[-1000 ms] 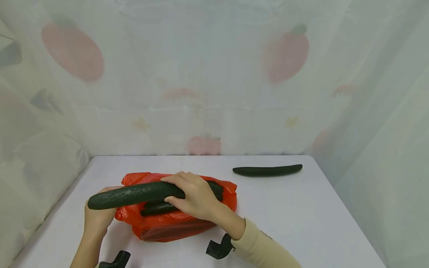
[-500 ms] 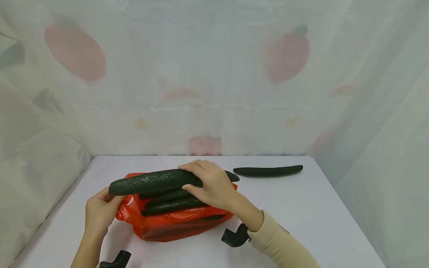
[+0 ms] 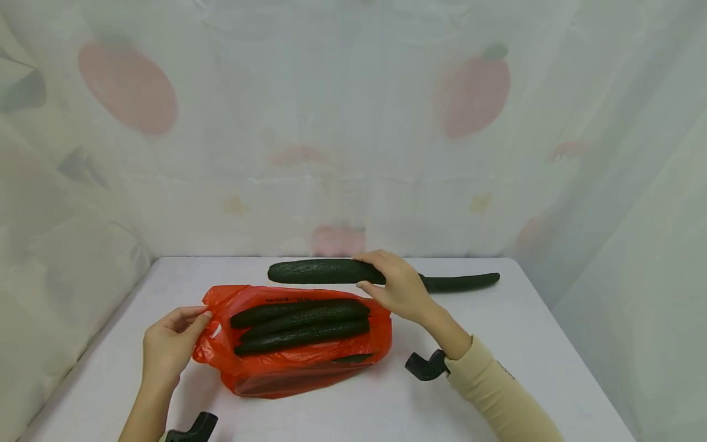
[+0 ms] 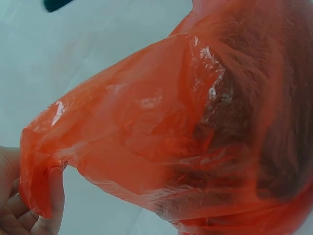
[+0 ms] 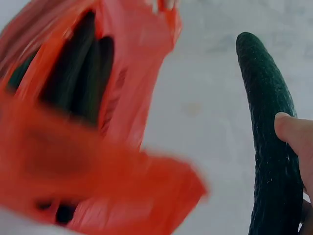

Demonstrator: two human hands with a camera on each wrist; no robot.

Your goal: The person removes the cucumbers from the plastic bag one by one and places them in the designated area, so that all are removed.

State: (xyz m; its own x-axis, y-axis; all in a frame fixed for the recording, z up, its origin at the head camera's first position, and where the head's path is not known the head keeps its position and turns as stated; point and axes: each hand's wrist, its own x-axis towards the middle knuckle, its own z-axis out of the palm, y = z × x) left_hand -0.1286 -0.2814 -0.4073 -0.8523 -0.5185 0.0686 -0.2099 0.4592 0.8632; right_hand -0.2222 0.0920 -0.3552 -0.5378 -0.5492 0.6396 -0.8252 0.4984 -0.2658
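My right hand [image 3: 400,285] grips a long dark green cucumber [image 3: 317,271] near its right part, behind the red plastic bag. In the right wrist view the thumb lies along the side of that cucumber [image 5: 269,107]. With thumb and fingers my left hand [image 3: 171,341] pinches the left edge of the red plastic bag [image 3: 298,374]; the left wrist view shows the bag's corner [image 4: 36,186] between them. Several cucumbers [image 3: 306,325] lie side by side in the bag's open mouth, and others show dark through its film [image 4: 234,117].
Another cucumber [image 3: 464,283] lies at the back right of the white table [image 3: 497,368], its left end overlapped by the held one in the head view. A pale curtain with fruit prints [image 3: 386,123] stands behind the table. Black wrist mounts [image 3: 425,366] sit below both hands.
My right hand has lifted the cucumber out over the bag and carried it right and back. My left hand has stayed at the bag's left edge, which it now pinches in plain sight.
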